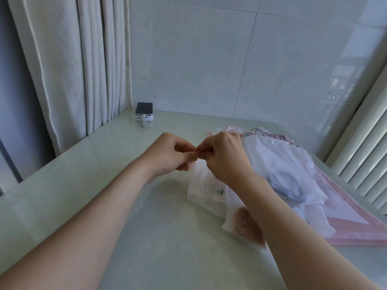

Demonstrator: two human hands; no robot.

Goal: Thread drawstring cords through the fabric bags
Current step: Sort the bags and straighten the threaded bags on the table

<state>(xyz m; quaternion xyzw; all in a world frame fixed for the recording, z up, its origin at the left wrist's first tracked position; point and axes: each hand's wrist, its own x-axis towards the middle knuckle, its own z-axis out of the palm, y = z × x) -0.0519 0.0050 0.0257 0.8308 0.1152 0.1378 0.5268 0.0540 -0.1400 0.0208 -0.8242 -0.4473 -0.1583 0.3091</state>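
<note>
My left hand (169,153) and right hand (224,155) meet above the middle of the table (104,164). Both grips are clamped, fingertips pinched together at the top corner of the white bag (209,185), the one with a small green cactus print. What lies inside the pinch is hidden by my knuckles. A pale pink bit (191,164) shows under my left fingers, but I cannot tell whether it is the cord.

My right forearm covers part of that bag and of a second bag with a brown heart (247,225) beneath it. To the right lies a heap: a clear plastic bag (293,160) with something dark and blurred inside, on pink sheets (356,218) that the picture's right edge cuts off.

On my left the table is bare out to its edge by the curtain (73,59). A small white box with a dark top (144,114) stands at the far corner.
</note>
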